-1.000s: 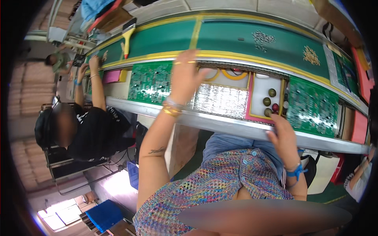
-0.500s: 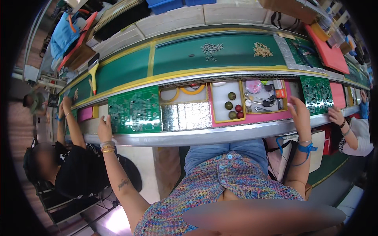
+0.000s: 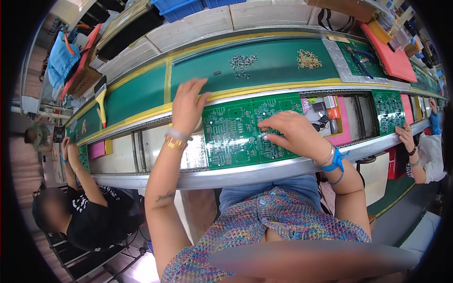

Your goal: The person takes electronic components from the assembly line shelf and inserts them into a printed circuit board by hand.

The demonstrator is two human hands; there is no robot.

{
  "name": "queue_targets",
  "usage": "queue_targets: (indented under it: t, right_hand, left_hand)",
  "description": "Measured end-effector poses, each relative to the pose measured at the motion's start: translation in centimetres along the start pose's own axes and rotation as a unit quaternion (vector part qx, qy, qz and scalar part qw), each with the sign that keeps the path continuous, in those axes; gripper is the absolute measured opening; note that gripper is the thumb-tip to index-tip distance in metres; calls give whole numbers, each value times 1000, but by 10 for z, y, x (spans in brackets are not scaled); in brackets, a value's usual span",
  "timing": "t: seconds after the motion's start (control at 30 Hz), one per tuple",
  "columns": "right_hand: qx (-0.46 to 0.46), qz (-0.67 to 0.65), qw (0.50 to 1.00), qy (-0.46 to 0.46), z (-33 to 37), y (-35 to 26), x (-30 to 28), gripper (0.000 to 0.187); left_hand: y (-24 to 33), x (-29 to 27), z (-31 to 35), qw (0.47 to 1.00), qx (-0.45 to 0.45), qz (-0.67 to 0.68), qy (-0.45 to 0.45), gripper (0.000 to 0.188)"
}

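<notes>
A green circuit board (image 3: 230, 141) bearing small components lies across the rails in front of me. My left hand (image 3: 188, 104) is raised by the board's far left corner, over the yellow-taped edge of the green work surface (image 3: 141, 85). Its fingers are spread apart, with nothing visible in them. Over the board's right half hovers my right hand (image 3: 293, 134); its thumb and forefinger are apart and nothing shows between them. Beyond the board lie a pile of small silvery parts (image 3: 243, 63), a pile of tan parts (image 3: 308, 59) and a small dark piece (image 3: 217, 73).
A yellow-handled brush (image 3: 101, 104) lies far left, pliers (image 3: 361, 61) far right. Under the rails, a tray holds keys (image 3: 322, 123) and small boxes. Another board (image 3: 389, 113) sits to the right, near a co-worker's hand (image 3: 405, 137). Another person (image 3: 89, 203) works at left.
The circuit board has shifted right, from beside my left hand to in front of me, covering much of the trays. My left hand moved up and right; my right hand moved left over the board.
</notes>
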State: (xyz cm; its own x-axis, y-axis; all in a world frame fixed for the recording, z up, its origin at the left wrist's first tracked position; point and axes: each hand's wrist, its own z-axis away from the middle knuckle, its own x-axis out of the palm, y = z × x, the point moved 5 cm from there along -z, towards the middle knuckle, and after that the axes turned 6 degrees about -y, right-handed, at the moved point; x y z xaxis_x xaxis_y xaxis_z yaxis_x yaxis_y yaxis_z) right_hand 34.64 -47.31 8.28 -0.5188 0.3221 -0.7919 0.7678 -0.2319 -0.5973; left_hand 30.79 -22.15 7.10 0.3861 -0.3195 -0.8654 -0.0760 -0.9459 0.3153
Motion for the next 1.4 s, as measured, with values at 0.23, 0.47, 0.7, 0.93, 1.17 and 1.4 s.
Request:
queue_targets:
  t: [0.23,0.47,0.7,0.93,1.17,1.4]
  right_hand:
    - [23,-57,998,-3,-2,20,2,27]
    - [61,-70,995,33,1,27,-13,27]
    - [61,-44,996,45,3,27,-12,26]
    - [44,-51,993,102,7,17,-14,29]
    - [-65,-21,993,94,31,-24,3,36]
    - [-63,-18,992,112,47,-27,11,25]
  left_hand:
    - [-29,43,-51,998,-34,45,-34,23]
    - [-10,46,-13,660,-255,688,-161,29]
    - [27,44,3,494,-206,825,-183,26]
    - [41,41,16,490,-206,825,-194,31]
    - [105,50,59,433,-190,724,-502,66]
    - [120,64,72,344,-201,731,-554,70]
